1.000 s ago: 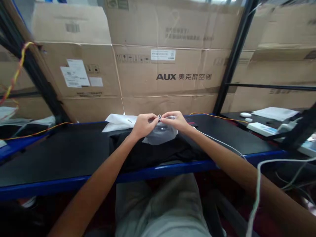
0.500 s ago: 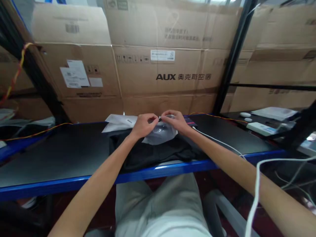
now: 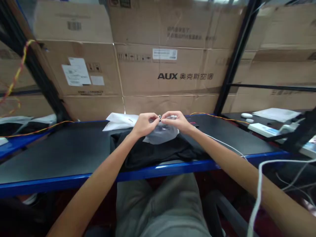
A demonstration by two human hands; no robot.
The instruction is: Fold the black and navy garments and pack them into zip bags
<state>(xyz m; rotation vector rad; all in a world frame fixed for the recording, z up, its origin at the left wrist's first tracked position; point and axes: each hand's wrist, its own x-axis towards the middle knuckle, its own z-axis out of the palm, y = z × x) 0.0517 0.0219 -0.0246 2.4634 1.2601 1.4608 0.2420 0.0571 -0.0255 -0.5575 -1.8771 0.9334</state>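
Observation:
My left hand (image 3: 146, 124) and my right hand (image 3: 178, 122) meet fingertip to fingertip above the shelf, each closed in a pinch. Between them a small pale loop (image 3: 159, 116) sticks up, with a tiny dark part under it; what exactly it belongs to is too small to tell. Just below the fingers lies a translucent plastic bag (image 3: 161, 134), its contents unclear. That bag rests on a crumpled black cloth (image 3: 158, 153). Beside my left hand is a white sheet or pouch (image 3: 120, 121), partly behind the hand.
Upright cardboard boxes (image 3: 172, 89) wall off the back of the black shelf (image 3: 74, 149), which has a blue front edge. A white cable (image 3: 259, 184) loops past my right forearm. A dark, pink-marked box (image 3: 194, 124) sits behind my right wrist. White items (image 3: 264, 129) lie at right.
A small pale loop now shows between my fingertips. Both hands stay close together in nearly the same place, and the view has shifted slightly.

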